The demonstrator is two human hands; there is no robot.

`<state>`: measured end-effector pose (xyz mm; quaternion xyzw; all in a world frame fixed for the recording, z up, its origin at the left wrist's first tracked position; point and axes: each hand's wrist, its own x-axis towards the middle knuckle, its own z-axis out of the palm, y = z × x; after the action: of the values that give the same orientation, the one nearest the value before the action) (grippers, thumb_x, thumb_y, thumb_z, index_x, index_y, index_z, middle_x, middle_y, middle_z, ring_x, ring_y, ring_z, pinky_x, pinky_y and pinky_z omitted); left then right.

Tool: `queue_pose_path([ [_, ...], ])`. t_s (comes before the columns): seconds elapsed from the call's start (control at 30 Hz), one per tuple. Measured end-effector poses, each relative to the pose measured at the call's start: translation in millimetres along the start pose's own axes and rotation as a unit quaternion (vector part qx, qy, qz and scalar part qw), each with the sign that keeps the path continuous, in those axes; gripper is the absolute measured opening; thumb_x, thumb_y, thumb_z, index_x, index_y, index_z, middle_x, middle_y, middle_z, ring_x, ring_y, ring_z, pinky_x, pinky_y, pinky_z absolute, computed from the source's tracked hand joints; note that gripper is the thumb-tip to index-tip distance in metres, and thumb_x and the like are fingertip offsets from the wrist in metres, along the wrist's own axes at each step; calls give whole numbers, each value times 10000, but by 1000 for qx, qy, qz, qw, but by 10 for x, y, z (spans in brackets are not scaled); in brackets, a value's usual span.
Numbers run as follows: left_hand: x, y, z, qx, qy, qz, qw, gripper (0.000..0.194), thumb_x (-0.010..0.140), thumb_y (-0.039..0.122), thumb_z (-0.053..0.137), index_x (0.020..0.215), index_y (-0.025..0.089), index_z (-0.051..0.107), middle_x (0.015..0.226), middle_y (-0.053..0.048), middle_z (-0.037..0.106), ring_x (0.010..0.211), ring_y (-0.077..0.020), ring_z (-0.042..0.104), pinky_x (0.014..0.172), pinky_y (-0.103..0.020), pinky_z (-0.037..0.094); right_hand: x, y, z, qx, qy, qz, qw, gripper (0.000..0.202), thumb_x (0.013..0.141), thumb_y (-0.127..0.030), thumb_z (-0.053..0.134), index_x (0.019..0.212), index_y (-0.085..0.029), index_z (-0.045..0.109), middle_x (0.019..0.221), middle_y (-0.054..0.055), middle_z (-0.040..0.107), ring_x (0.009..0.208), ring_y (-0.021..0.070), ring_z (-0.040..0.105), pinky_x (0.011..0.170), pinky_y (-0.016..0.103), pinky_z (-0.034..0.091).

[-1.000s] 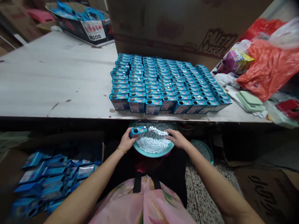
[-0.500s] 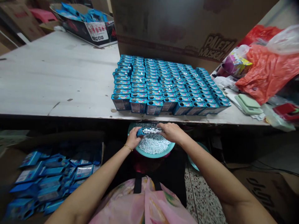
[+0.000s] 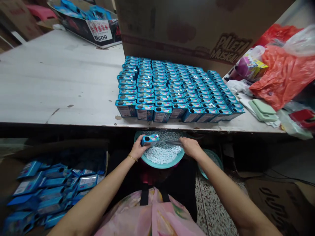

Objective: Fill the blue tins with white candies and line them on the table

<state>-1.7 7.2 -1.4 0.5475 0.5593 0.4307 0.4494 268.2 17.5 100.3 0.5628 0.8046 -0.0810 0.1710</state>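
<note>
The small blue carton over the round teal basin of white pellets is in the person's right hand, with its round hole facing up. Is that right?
Not quite: the head view shows the small blue carton in the person's left hand, not the right hand. It is indeed over the round teal basin of white pellets, round hole facing up.

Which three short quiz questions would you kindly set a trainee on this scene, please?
1. True or false: both hands grip the small blue box.
2. What stands directly behind the rows of blue boxes? a) a red plastic bag; b) a large cardboard box; c) a green basin.
3. Fill in the side: the gold-coloured bracelet is on the ___ wrist.

Key: 1 false, only the left hand holds it, while the right hand holds a thin grey tool; 2 b; 3 left.
</note>
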Motion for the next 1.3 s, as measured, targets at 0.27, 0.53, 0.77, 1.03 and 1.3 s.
queue_pose_path([
  [0.27,117,-182,346,-177,-5,-164,971,501,516,306,731,922,155,480,829,-58,640,775,-193,614,766,-393,479,644,-725,874,170,-49,23,984,284,829,-229,394,1087,-191,506,1031,101,617,955,182,566,760,264,402],
  [0.53,-96,118,-51,-200,-7,-94,975,508,599,300,686,1034,179,455,966,-53,616,879,-186,592,820,-385,456,645,-627,1039,298,14,-4,955,350,831,-309,412,1152,-176,453,1121,58,577,1018,135,521,838,222,379],
  [0.77,-186,57,-456,-18,43,-14,999,459,613,306,670,1009,180,476,909,-13,579,839,-163,559,829,-345,425,318,-220,768,424,79,-70,900,300,768,-256,489,1058,-186,517,1000,38,606,912,157,542,800,281,399],
  [1.03,-133,109,-127,120,10,45,992,428,640,276,607,1038,182,479,899,-18,556,825,-166,536,798,-312,420,-21,-118,-122,328,65,-137,932,318,785,-282,477,1091,-213,529,1000,35,623,912,164,553,794,269,391],
  [1.3,-72,60,17,172,-14,107,979,411,638,209,585,1039,188,494,1026,-57,523,971,-210,491,875,-365,376,-38,-361,-609,88,25,-130,987,343,805,-330,429,1136,-276,503,1059,35,612,964,197,546,777,286,378],
])
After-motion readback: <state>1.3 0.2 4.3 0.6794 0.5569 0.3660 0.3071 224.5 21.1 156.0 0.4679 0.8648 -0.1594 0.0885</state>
